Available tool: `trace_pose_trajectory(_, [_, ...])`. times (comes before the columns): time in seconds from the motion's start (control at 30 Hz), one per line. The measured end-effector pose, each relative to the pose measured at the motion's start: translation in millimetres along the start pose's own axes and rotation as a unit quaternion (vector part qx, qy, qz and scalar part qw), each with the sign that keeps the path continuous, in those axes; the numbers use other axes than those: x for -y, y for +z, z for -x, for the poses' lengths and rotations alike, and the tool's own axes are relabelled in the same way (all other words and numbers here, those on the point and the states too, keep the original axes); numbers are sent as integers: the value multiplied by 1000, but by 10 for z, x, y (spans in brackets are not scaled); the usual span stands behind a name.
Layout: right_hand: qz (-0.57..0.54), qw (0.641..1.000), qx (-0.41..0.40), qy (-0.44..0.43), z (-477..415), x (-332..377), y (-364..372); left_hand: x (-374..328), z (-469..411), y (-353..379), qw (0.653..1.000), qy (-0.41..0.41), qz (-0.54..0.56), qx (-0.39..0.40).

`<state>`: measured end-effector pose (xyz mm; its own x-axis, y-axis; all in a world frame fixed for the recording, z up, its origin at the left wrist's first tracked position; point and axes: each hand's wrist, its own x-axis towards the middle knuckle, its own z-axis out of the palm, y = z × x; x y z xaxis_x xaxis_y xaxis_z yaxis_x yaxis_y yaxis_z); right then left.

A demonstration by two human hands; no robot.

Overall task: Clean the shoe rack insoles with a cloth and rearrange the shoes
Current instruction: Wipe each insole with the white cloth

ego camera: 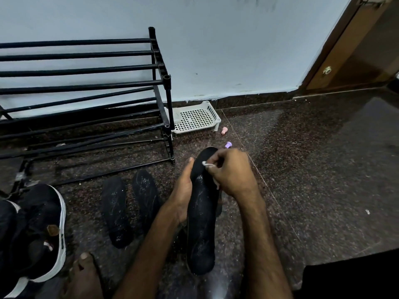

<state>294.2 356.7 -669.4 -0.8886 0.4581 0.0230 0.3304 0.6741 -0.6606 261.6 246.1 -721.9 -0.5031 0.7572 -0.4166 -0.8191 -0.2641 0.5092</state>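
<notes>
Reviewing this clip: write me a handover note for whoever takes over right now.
Left hand grips the black foam insole at its side.
Right hand pinches a small white cloth against its toe end.
Two more black insoles lie on the dark stone floor to the left, with black white-soled sneakers beyond them.
Done: wiping under way.
Left: finish wiping, set the shoes on the black metal-bar rack.

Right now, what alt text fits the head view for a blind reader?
A person's left hand holds a black insole while the right hand presses a small white cloth to its toe end. Two more black insoles lie on the floor by a black shoe rack.
</notes>
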Motion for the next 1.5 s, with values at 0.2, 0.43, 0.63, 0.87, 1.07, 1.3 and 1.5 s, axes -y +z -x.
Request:
trace_pose_trajectory(0.2, [6,985,-165,54,-63,-94,-13,-37,34,-42,999,-5,-25,23])
trace_pose_trajectory(0.43, [-143,975,-131,112,-2,-374,5,-77,40,-95,998,-3,41,48])
trace_pose_trajectory(0.63, [-373,919,-11,129,36,-333,96,-102,61,-95,997,-24,41,60])
trace_pose_trajectory(0.87, [-402,905,-44,132,37,-244,71,-111,87,-152,996,-19,13,89])
trace_pose_trajectory(1.07, [-377,905,-134,144,-41,-305,120,-45,101,-144,992,-4,-42,116])
trace_pose_trajectory(1.3, [-164,961,-223,24,61,-304,88,-79,63,-79,995,-5,50,83])
trace_pose_trajectory(1.5, [1,995,-89,-49,61,-290,214,-110,40,-39,1000,8,9,6])
